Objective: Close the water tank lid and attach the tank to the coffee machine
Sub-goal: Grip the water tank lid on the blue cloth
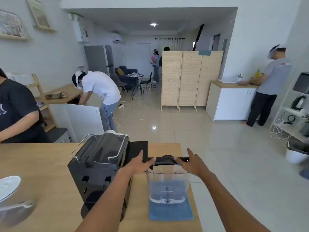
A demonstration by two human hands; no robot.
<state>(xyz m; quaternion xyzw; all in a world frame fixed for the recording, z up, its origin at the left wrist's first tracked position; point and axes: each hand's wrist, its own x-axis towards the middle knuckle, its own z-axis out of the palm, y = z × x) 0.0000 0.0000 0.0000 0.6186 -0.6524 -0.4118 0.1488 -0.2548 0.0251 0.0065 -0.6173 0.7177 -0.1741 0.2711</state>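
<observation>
A clear plastic water tank [168, 186] stands upright on a blue cloth [170, 210] near the table's right edge. Its black lid [166, 159] lies across the top of the tank. My left hand [138, 164] rests on the lid's left end, thumb reaching toward the lid. My right hand [192, 162] presses on the lid's right end, fingers spread. The black coffee machine [98, 166] stands just left of the tank, its back toward me, with a wire rack on top.
The wooden table [41, 164] ends close to the tank's right side. A white lid and a clear bowl [11, 198] sit at the left front. A person in black stands at far left; other people work farther back in the room.
</observation>
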